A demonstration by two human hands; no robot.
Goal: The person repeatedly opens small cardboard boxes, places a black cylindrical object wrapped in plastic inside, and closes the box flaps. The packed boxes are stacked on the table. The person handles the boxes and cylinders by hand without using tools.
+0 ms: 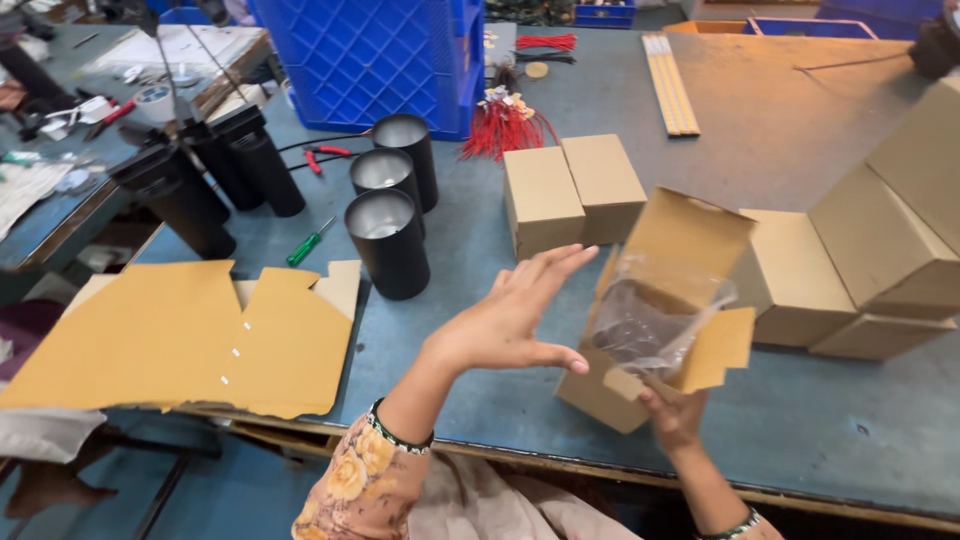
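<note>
My right hand grips the lower front corner of an open brown cardboard box that stands tilted on the blue-grey table. A dark object wrapped in a clear plastic bag sticks out of the box's open top between the flaps. My left hand hovers just left of the box, fingers spread, palm toward it, holding nothing. Three black cylinders with silvery insides stand in a row further left.
Flat unfolded cardboard sheets lie at the table's near left edge. Two closed boxes stand behind my hands, more stacked boxes at right. A blue crate, red wires, a green screwdriver and red pliers lie beyond.
</note>
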